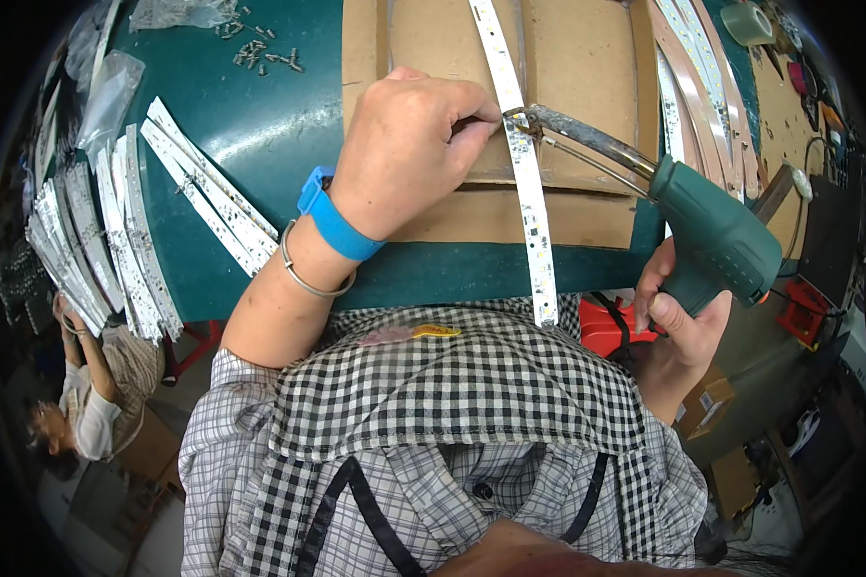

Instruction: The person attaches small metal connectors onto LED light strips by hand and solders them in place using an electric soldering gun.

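A long white LED strip board [531, 216] lies across a shallow cardboard tray [452, 229], its near end reaching past the table edge toward my apron. My right hand [688, 332] is wrapped round the handle of a green soldering gun [717, 236]. The gun's dark metal tip and a thin rod below it point left and meet the strip near the middle of the tray. Thumb and forefinger of my left hand [404, 144] are pinched together beside that same spot. Whatever they hold is too small or hidden to make out.
White LED strips [207, 188] lie at the left on the green table [289, 58], with more stacked along its edge. Small metal parts [265, 56] are scattered at the back. More strips [707, 106] and a tape roll [749, 24] lie right. Another person [106, 385] works at far left.
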A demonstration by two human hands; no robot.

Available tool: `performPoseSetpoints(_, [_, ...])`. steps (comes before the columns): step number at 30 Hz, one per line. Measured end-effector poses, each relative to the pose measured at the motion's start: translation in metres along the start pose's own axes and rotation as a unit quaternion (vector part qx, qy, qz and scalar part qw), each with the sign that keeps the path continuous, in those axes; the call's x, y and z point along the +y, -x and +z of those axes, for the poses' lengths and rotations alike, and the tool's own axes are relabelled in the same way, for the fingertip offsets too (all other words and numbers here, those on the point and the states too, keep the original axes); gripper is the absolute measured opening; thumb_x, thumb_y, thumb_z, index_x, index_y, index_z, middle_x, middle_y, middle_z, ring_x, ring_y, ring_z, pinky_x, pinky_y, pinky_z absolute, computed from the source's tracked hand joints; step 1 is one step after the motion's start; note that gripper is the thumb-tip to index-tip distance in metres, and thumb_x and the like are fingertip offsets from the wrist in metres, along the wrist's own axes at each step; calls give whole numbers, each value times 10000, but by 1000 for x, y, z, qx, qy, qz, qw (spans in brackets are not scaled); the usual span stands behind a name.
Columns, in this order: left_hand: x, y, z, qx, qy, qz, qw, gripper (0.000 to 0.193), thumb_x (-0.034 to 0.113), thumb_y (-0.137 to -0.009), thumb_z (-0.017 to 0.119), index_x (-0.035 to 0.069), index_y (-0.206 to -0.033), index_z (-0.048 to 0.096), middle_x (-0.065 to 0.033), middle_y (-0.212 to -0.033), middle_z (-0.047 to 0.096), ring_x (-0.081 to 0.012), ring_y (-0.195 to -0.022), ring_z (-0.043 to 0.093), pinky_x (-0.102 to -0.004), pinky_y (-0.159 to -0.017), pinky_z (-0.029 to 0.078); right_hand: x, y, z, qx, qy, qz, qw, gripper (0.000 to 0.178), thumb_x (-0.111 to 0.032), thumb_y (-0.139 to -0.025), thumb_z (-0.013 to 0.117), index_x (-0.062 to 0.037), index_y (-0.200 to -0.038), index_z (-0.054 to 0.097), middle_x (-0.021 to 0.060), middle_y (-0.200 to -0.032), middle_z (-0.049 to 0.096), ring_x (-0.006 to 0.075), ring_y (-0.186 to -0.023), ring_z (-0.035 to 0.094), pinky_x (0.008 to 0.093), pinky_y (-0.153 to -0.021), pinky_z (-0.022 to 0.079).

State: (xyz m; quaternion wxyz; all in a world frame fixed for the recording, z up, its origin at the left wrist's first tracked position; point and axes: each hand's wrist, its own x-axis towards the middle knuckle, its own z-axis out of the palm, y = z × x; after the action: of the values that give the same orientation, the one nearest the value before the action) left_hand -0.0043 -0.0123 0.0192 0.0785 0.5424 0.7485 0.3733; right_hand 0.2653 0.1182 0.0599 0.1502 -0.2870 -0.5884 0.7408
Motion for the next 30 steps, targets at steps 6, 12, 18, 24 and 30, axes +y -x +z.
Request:
performPoseSetpoints(6, [1, 0, -2, 6, 6, 7, 1000, 107, 56, -702, 738, 100, -797, 721, -48, -656, 653, -195, -587, 574, -285, -540, 462, -11, -9, 11, 27, -59, -89, 994, 646, -169, -767, 726, 156, -1200, 374, 84, -597, 469, 129, -417, 457, 214, -360, 380])
performPoseSetpoints(12, [0, 0, -3, -6, 1, 12, 1000, 104, 59, -703, 736, 96, -798, 721, -49, -684, 665, -192, -604, 577, -293, -543, 466, -10, -9, 2, 41, -82, -153, 984, 732, -145, -790, 695, 147, -1327, 294, 75, -665, 471, 124, -465, 463, 210, -376, 380])
performPoseSetpoints(18, [8, 2, -20, -6, -55, 50, 997, 143, 46, -699, 738, 83, -833, 707, -52, -717, 672, -213, -642, 600, -314, -645, 479, -14, 0, -9, 121, 53, -236, 963, 690, -116, -782, 686, 144, -1316, 332, 89, -733, 495, 132, -537, 487, 214, -452, 387])
performPoseSetpoints(24, [46, 12, -33, -97, -15, 179, 979, 341, 9, -633, 724, 77, -964, 678, -69, -1027, 668, -267, -894, 595, -352, -780, 458, -3, 1, -17, 253, 160, -297, 907, 684, 210, -671, 614, 89, -1312, 405, 79, -801, 502, 144, -649, 498, 252, -554, 423])
performPoseSetpoints(30, [59, 15, -19, -233, -25, 260, 937, 295, 115, -697, 597, 53, -974, 679, -43, -1025, 630, -248, -944, 539, -363, -817, 441, 14, -9, -20, 293, 463, -288, 785, 455, 36, -702, 767, 14, -1105, 558, 51, -830, 627, 126, -717, 598, 257, -675, 482])
